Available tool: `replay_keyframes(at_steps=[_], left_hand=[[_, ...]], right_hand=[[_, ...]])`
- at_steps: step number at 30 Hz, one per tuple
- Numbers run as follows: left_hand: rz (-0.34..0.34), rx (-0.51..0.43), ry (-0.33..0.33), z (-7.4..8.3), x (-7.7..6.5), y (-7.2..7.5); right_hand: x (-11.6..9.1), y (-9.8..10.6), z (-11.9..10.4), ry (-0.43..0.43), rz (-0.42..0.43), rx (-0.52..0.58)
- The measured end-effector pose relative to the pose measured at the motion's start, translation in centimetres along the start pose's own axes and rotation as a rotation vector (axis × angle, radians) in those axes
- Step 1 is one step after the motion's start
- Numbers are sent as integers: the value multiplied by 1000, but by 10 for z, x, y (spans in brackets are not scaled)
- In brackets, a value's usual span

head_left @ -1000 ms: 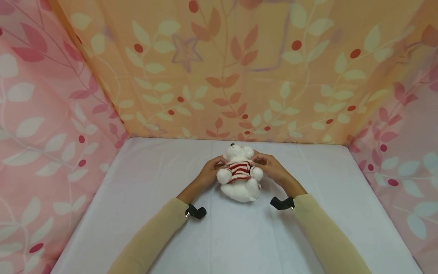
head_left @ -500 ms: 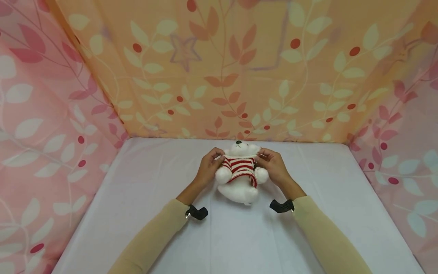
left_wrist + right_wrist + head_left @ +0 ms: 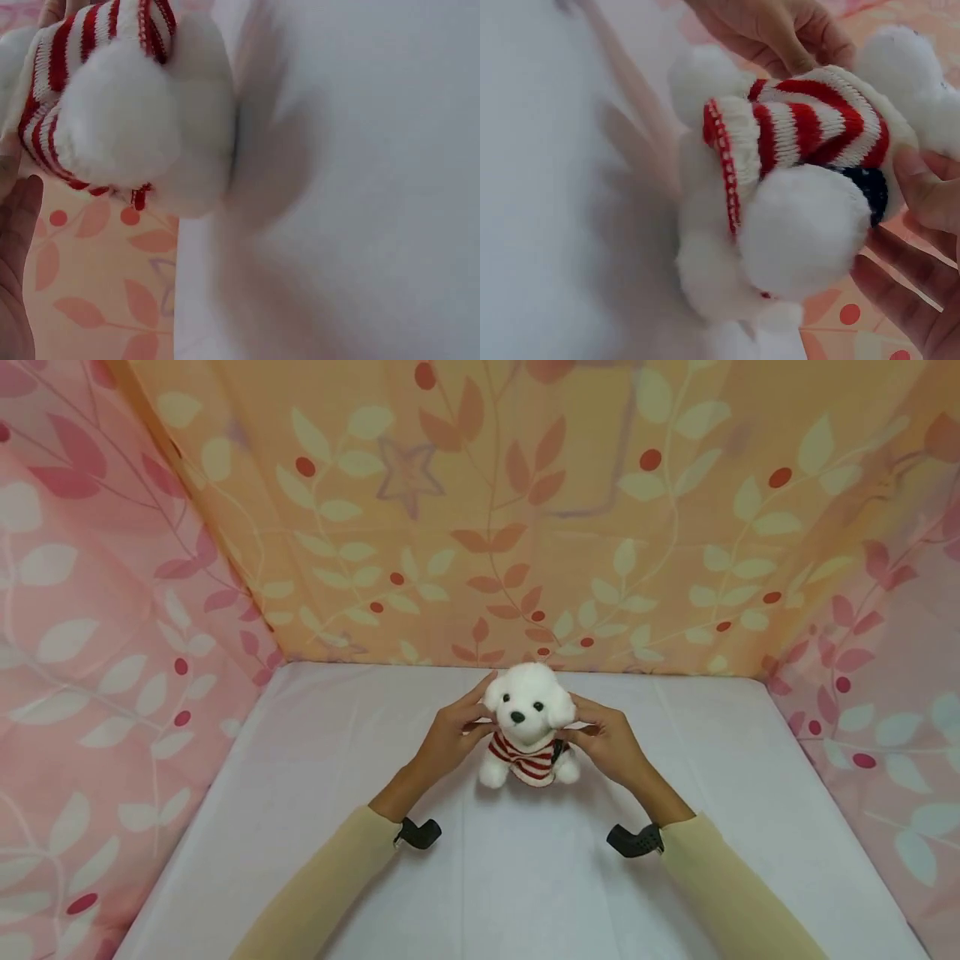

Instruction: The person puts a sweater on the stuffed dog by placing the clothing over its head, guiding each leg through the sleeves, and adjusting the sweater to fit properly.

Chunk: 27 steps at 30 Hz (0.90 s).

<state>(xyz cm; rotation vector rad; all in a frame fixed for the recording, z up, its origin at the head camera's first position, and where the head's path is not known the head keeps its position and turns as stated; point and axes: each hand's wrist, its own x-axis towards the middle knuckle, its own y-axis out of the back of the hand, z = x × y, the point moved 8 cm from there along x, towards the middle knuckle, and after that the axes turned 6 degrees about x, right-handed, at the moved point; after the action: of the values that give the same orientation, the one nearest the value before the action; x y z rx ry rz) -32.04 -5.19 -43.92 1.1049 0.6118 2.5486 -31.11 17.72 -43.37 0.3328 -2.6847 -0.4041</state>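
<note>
A white plush dog with dark eyes and nose faces the head camera, upright near the table's far edge. It wears a red-and-white striped knitted sweater, which has a dark navy patch at one shoulder. My left hand grips the dog's side at the neck, and my right hand grips the other side. In the right wrist view, the right thumb presses the sweater's neckline while the other fingers spread behind. A fluffy front paw fills much of the left wrist view.
A white-covered table spreads around the dog. Behind it hangs an orange leaf-print cloth, with pink leaf-print cloths at both sides. Black wrist cameras sit at the sleeve cuffs.
The plush dog has tipped from leaning back, nose up, to upright with its face toward the head camera. Both hands have turned with it, and the wrists have drawn slightly apart.
</note>
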Motion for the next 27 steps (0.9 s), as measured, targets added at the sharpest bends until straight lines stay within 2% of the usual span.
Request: replay_keyframes(at_steps=[5,12,16,18,19,23,25,27], left_hand=[[-68,36,-95,16,-16,-2],[-152,132,-147,29,-44,-13],[-193,57,-134,33,-54,-17],[-224,-37,-52,30,-56,-18],[-242,-91,12,27,-57,-18],[-244,-278,318,14,-53,-16],[-237,-297,403,14,-47,-15],[-262,-247,437,17,-41,-17]], right_hand=[[-25,-3,-1,5,-76,-101],[-55,-12,-3,-14,-167,-121],[-64,-17,-5,-2,-217,-110],[-65,-16,-3,-9,-219,-111],[-65,-15,-3,-25,-209,-108],[-55,-11,-5,-108,-117,-118],[-47,-12,-6,-134,-100,-134],[-40,-15,-7,-142,-108,-161]])
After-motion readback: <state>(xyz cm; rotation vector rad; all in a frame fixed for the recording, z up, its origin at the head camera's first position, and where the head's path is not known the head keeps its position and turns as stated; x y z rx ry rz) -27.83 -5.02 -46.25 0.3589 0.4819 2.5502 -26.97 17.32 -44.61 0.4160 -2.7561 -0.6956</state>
